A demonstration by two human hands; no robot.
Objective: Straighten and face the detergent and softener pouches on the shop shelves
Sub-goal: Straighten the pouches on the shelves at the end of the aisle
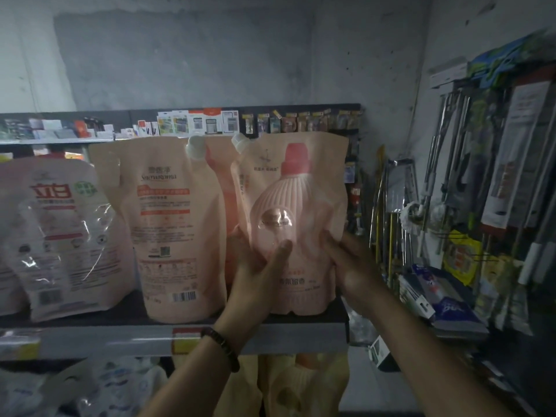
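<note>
I've got both hands on the peach plastic pouch printed with a pink ribbed bottle (296,206), standing at the right end of the dark shelf board (129,310), front panel out toward me. My left hand (255,269) grips its lower left side, thumb laid across the front, the other fingers out of sight behind it; my right hand (352,263) clasps the lower right edge, fingers curled onto the front. So this one looks about faced, just needing to be squared up and let go. Plenty left, I'd say: the matching peach pouch with the white screw cap (171,224) just beside it shows its back, barcode and small print outward, so it wants turning. A third peach pouch (226,188) is squeezed between the two, mostly hidden and leaning. Further left, the glossy pale pink pouch (60,236) also seems to show its back, with a barcode low down, and it slumps a little. Reading what I can: "Snowaroma" in script on the back-facing pouch under three Chinese characters, and again, glare-washed, on the bottle picture; the red logo on the pale pink pouch looks like "立白". The characters low on my pouch are half covered by my hands. The red and white shelf-edge tag (186,334) is too blurred to read. Below, yellow pouches (288,383) wait untouched.
</note>
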